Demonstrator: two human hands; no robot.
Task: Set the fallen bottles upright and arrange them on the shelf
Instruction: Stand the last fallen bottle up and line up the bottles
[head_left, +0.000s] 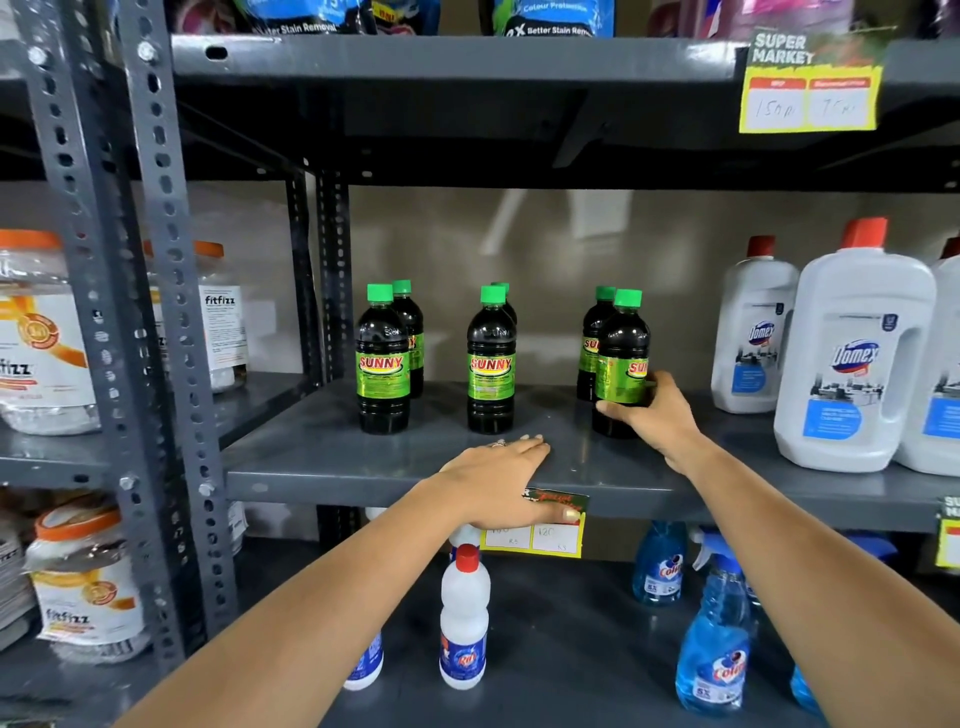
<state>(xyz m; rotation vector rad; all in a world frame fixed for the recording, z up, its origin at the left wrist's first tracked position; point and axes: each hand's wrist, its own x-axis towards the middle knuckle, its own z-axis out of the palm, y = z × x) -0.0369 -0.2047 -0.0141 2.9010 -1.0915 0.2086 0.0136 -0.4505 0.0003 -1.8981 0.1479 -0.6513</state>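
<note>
Several dark Sunny bottles with green caps stand upright on the grey shelf (332, 457) in three pairs. The left front bottle (383, 364) and the middle front bottle (491, 364) each have another bottle right behind. My right hand (655, 410) grips the lower part of the right front bottle (622, 358), which stands upright on the shelf in front of another bottle (592, 338). My left hand (501, 475) rests flat, palm down, on the shelf's front edge with its fingers apart and its thumb over the price tag (545, 535).
Large white Domex jugs (852, 353) stand on the same shelf to the right. Below are a white bottle with a red cap (464, 618) and blue spray bottles (714, 639). Fitfizz jars (41, 338) fill the left rack behind perforated uprights (166, 291).
</note>
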